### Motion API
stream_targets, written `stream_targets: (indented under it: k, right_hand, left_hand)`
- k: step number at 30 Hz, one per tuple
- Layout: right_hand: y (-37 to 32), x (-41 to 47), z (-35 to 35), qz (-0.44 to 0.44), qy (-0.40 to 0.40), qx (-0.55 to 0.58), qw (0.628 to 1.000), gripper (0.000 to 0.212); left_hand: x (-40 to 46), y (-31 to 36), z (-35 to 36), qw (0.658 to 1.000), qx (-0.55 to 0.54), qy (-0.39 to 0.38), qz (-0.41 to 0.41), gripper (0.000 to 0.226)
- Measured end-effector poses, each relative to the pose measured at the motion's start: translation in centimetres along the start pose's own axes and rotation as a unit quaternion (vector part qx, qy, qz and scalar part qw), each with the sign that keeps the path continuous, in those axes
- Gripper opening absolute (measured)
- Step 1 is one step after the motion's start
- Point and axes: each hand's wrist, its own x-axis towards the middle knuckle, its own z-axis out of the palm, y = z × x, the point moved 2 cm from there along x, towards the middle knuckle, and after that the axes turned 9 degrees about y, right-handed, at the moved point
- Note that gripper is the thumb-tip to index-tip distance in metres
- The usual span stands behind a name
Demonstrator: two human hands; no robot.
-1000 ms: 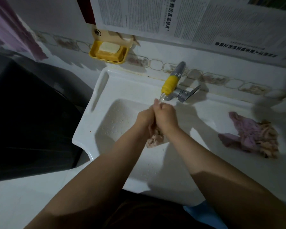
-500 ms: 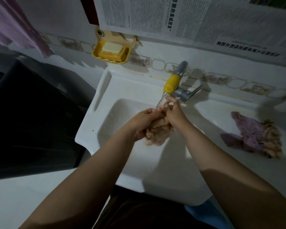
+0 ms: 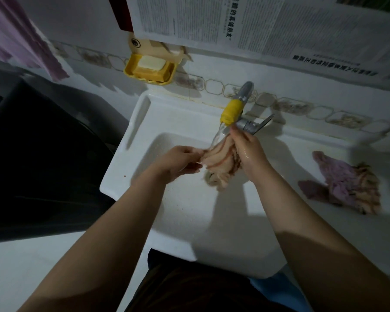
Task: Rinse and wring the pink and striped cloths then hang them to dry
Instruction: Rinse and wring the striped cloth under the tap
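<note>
We have the striped cloth (image 3: 221, 163) pinched at its left edge by the left hand (image 3: 180, 161), fingers curled onto the fabric, while the right hand (image 3: 249, 152) grips its upper end in a closed fist, right under the tap (image 3: 233, 111). Water runs from the tap's yellow spout onto the cloth, which hangs limp and wrinkled, pale with reddish stripes, over the basin of the white sink (image 3: 131, 136). The drain below is mostly hidden by the dangling cloth. To our right, well apart on the sink's flat ledge, lies the pink cloth (image 3: 338, 179), crumpled in a heap with a striped piece bunched against it. Up on the tiled wall sits a yellow soap dish (image 3: 149, 73) holding a pale bar of soap (image 3: 151, 63), with newspaper (image 3: 257, 23) pasted above.
</note>
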Motion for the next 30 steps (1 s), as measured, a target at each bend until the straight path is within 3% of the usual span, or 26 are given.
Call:
stream_targets:
  k: [2, 4, 7, 9, 12, 17, 20, 22, 25, 27, 30]
  right_hand:
    - [-0.2, -0.9, 0.8, -0.024, 0.031, -0.033, 0.999, 0.038]
    - [0.0, -2.3, 2.5, -0.067, 0.033, -0.091, 0.993, 0.047]
    - [0.5, -3.1, 4.7, -0.139, 0.041, -0.222, 0.964, 0.049]
    - [-0.1, -1.9, 4.7, -0.138, 0.081, -0.259, 0.953, 0.05]
    - [-0.9, 0.2, 3.5, -0.114, 0.119, -0.253, 0.953, 0.04]
    - [0.4, -3.4, 5.4, -0.167, 0.083, -0.287, 0.94, 0.048]
    - [0.8, -1.3, 4.1, -0.154, 0.097, -0.299, 0.937, 0.041]
    - [1.2, 0.7, 2.8, -0.097, 0.022, -0.262, 0.96, 0.024]
    - [1.3, 0.6, 1.7, -0.06, -0.108, -0.157, 0.98, 0.033]
    - [1.3, -0.1, 1.4, -0.04, -0.191, -0.193, 0.961, 0.045]
    - [2.0, -0.7, 1.7, -0.042, -0.276, -0.359, 0.891, 0.034]
  left_hand:
    - [-0.1, -0.1, 1.5, 0.986, -0.152, 0.044, -0.05, 0.029]
    - [0.1, 0.1, 3.5, 0.971, -0.208, 0.098, -0.063, 0.04]
    - [-0.7, 0.9, 6.1, 0.968, -0.208, 0.135, -0.044, 0.038]
    - [-1.1, 1.2, 7.0, 0.961, -0.243, 0.116, -0.058, 0.036]
    - [-1.5, 0.9, 7.4, 0.964, -0.239, 0.098, -0.061, 0.046]
    - [-1.2, 1.3, 5.5, 0.957, -0.253, 0.131, -0.047, 0.033]
    - [-1.8, 1.9, 5.1, 0.975, -0.193, 0.08, -0.074, 0.04]
    - [-1.6, 2.7, 4.3, 0.992, -0.091, 0.067, -0.059, 0.045]
    - [-0.6, 4.4, 2.0, 0.996, -0.046, 0.071, 0.01, 0.047]
    - [-0.3, 5.4, 0.9, 0.993, 0.012, 0.086, 0.078, 0.045]
    - [-0.1, 6.2, 2.1, 0.975, 0.131, 0.054, 0.171, 0.037]
